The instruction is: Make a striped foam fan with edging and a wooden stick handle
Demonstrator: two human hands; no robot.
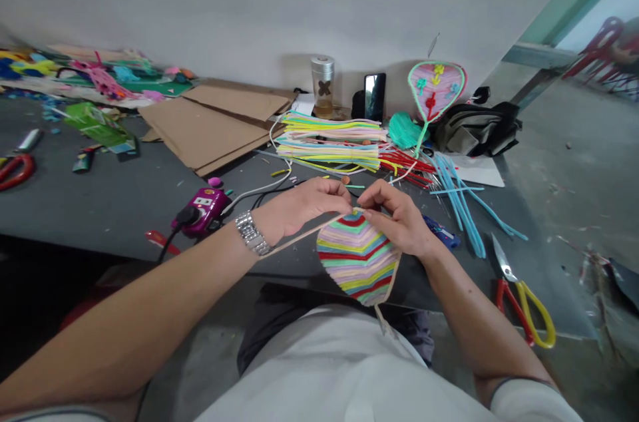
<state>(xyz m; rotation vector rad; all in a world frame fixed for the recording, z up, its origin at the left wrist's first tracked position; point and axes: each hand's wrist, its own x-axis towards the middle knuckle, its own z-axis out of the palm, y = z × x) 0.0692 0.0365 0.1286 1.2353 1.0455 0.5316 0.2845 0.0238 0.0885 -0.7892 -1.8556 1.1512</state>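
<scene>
A striped fan (359,255) made of coloured pipe cleaners hangs over the table's front edge, its short handle pointing down towards my body. My right hand (397,215) is closed on the fan's top right edge, thumb on the striped face. My left hand (309,206), with a metal watch on the wrist, pinches a cream pipe cleaner (294,237) at the fan's top edge. That strip trails down left past my wrist. Both sets of fingertips nearly meet at the rim, and the exact grip there is partly hidden.
Bundled pipe cleaners (329,142) lie behind my hands, near a finished fan (436,92), a bottle (323,86) and a phone (375,97). Scissors (519,295) rest at right. A purple power socket (202,209) with cables and cardboard (214,129) are at left.
</scene>
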